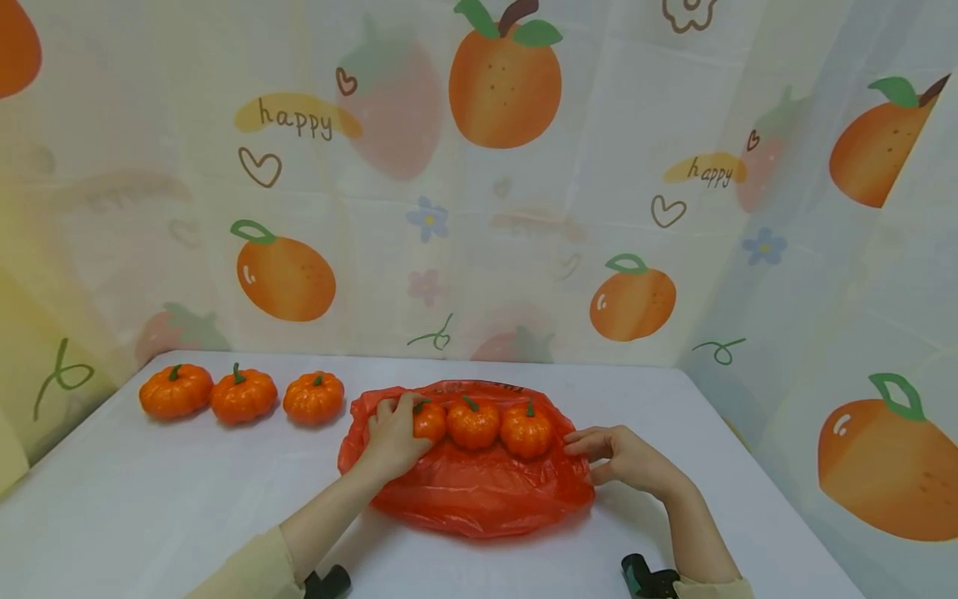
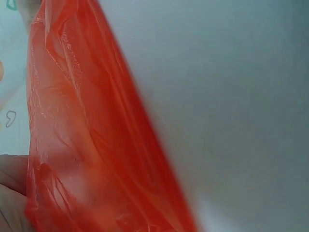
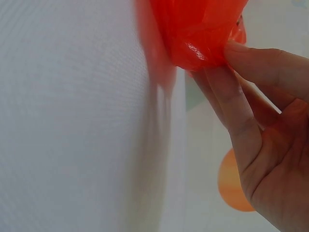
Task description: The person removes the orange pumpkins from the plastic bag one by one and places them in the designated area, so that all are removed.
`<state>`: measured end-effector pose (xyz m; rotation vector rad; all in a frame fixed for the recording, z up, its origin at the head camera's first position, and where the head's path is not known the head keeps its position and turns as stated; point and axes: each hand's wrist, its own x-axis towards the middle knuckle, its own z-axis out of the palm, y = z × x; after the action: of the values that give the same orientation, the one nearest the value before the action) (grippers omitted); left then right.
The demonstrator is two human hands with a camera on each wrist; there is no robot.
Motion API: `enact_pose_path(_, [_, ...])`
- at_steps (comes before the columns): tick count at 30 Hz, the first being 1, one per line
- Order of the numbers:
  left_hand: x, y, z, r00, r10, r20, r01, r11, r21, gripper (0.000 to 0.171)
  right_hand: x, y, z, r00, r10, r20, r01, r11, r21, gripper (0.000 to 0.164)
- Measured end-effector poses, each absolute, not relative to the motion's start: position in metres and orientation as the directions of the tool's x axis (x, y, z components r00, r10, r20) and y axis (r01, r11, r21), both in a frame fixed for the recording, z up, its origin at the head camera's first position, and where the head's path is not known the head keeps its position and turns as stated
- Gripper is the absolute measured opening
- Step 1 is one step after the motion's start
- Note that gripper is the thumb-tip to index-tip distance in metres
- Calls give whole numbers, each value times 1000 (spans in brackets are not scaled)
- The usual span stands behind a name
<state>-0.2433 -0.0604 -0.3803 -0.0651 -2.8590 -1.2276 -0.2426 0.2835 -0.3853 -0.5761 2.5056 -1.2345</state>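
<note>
Three small orange toy pumpkins with green stems sit in a row in the mouth of a red plastic bag [image 1: 479, 499] on the table. My left hand [image 1: 398, 437] reaches into the bag's left side and holds the leftmost toy pumpkin [image 1: 429, 422] from its left; its fingertips are partly hidden. The middle pumpkin [image 1: 473, 424] and the right pumpkin [image 1: 527, 431] lie beside it. My right hand [image 1: 629, 457] pinches the bag's right edge, as the right wrist view shows with thumb and fingers [image 3: 231, 106] on the red film. Red film fills much of the left wrist view.
Three more orange pumpkins stand in a row at the table's back left: a left one [image 1: 175, 393], a middle one [image 1: 244, 397] and a right one [image 1: 314, 399]. Behind the white table [image 1: 187, 499] hangs a fruit-printed curtain [image 1: 479, 208].
</note>
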Motion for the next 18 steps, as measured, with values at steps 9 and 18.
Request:
enact_pose_path(9, [-244, -60, -384, -1000, 9, 26, 25, 672, 740, 57, -242, 283, -384, -877, -473, -83, -224, 556, -800, 41])
enact_pose_path(18, [-247, -65, -386, -999, 30, -31, -4, 658, 753, 60, -242, 283, -385, -879, -470, -80, -218, 546, -809, 40])
